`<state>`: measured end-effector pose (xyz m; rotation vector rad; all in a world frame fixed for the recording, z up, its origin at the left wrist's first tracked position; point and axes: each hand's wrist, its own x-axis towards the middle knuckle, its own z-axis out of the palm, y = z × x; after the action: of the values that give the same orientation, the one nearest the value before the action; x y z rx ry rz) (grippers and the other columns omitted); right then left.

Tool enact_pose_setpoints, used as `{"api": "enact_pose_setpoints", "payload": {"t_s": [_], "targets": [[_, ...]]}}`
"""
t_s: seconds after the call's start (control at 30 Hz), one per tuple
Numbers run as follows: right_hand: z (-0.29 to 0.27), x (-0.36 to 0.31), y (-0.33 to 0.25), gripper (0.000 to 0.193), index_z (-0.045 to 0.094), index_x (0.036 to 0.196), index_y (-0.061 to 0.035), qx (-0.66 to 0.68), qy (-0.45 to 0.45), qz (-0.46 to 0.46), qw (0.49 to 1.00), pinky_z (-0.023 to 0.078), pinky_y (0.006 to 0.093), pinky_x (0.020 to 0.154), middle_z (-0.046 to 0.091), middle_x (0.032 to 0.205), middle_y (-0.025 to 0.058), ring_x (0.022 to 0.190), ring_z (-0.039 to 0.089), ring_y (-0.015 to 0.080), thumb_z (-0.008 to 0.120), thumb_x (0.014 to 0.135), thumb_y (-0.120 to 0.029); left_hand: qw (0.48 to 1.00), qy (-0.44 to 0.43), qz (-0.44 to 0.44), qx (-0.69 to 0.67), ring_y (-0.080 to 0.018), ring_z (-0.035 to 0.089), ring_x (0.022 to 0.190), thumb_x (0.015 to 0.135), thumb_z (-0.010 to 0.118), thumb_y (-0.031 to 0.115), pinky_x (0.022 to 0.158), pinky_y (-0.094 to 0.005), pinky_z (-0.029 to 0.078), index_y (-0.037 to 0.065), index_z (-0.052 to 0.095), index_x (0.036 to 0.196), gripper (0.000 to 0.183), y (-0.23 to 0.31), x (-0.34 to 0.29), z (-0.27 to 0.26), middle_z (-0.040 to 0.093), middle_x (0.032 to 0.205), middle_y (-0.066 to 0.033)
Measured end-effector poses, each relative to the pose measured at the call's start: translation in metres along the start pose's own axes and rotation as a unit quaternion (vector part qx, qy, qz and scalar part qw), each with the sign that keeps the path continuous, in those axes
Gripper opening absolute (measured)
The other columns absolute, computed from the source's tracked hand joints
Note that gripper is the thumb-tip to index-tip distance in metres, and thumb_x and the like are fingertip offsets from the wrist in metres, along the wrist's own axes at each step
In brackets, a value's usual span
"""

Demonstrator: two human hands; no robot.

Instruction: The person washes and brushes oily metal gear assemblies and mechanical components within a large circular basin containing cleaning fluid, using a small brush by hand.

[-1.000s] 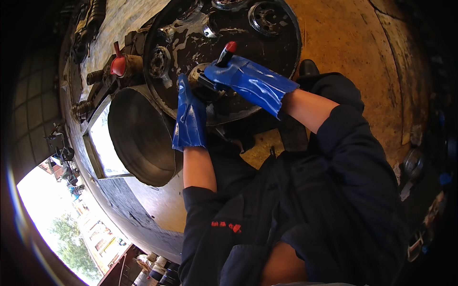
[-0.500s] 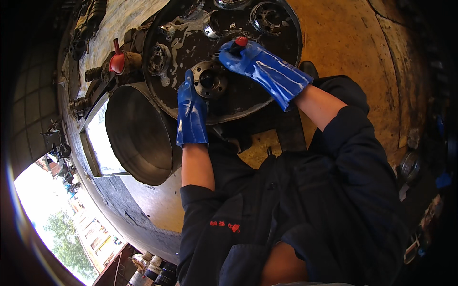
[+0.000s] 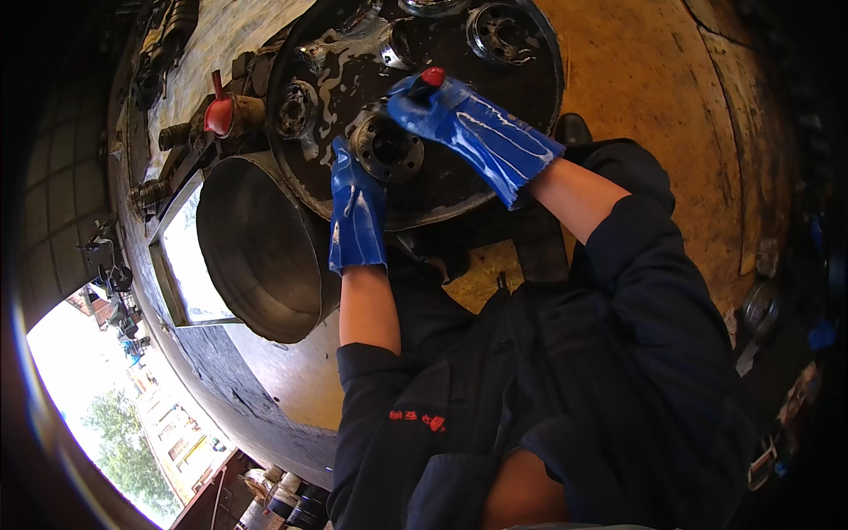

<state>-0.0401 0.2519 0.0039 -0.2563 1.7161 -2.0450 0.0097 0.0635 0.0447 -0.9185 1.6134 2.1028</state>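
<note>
Both my hands wear blue rubber gloves streaked with whitish wet marks. My left hand point(image 3: 355, 194) grips the near left side of a round flanged metal hub point(image 3: 408, 163) with bolt holes and a dark centre opening. My right hand point(image 3: 446, 108) is closed round a tool with a red-and-black handle point(image 3: 432, 77), over the hub's far right edge. The tool's working end is hidden under the glove. Beneath them is a large round dark pan point(image 3: 558, 84), wet and streaked. Other ring-shaped metal parts point(image 3: 296, 109) lie in it, including a large one point(image 3: 502, 37) at the far right.
A big open metal drum point(image 3: 261, 252) stands just left of the pan. Beyond it are a red scoop-like vessel point(image 3: 219, 115) and several rusty shafts. Stained yellowish floor point(image 3: 654, 79) spreads to the right. My knee and dark shoe point(image 3: 574, 129) are near the pan's right edge.
My right hand and its tool have shifted left, onto the hub's edge. The hub has tilted or turned slightly, its face now darker. My left hand has moved slightly down.
</note>
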Motion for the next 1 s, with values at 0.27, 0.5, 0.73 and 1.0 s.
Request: {"api": "enact_pose_setpoints", "payload": {"t_s": [0.27,0.5,0.73,1.0], "targets": [[0.004,-0.027,-0.062,0.044,0.072,0.113,-0.0071,-0.315,0.097,0.239,0.913,0.057,0.0435,0.085,0.074,0.101,0.0188,0.093,0.072,0.0327,0.064,0.090,-0.043,0.995,0.026,0.082,0.040,-0.0229,0.068,0.105,0.109,0.047,0.049,0.089,-0.0322,0.058,-0.004,0.061,0.132,0.060,-0.005,0.009,-0.024,0.071,0.119,-0.0132],[-0.010,-0.053,-0.038,0.029,0.070,0.119,-0.0127,-0.479,-0.011,-0.088,0.873,0.062,0.0400,0.081,0.076,0.103,0.0099,0.088,0.074,0.0220,0.072,0.092,-0.022,0.988,0.040,0.102,0.109,-0.0201,0.069,0.090,0.105,0.060,0.041,0.076,-0.0328,0.057,-0.002,0.064,0.124,0.047,-0.003,0.010,-0.010,0.072,0.107,-0.0113],[0.023,-0.057,-0.032,0.048,0.056,0.148,-0.0198,-0.583,-0.105,-0.156,0.790,0.055,0.0406,0.101,0.062,0.142,0.0129,0.113,0.070,0.0297,0.061,0.100,-0.022,0.979,0.054,0.114,0.163,-0.0199,0.067,0.083,0.102,0.062,0.044,0.071,-0.0336,0.054,-0.002,0.068,0.117,0.049,-0.007,0.029,-0.018,0.071,0.103,-0.0124],[0.031,-0.046,-0.043,0.025,0.072,0.110,-0.0120,-0.267,0.066,0.064,0.959,0.056,0.0385,0.077,0.073,0.091,0.0117,0.082,0.071,0.0295,0.067,0.095,-0.031,0.934,0.099,0.163,0.303,-0.0213,0.069,0.092,0.100,0.064,0.050,0.084,-0.0356,0.054,-0.007,0.066,0.122,0.061,-0.011,0.038,-0.033,0.073,0.107,-0.0148]]}}
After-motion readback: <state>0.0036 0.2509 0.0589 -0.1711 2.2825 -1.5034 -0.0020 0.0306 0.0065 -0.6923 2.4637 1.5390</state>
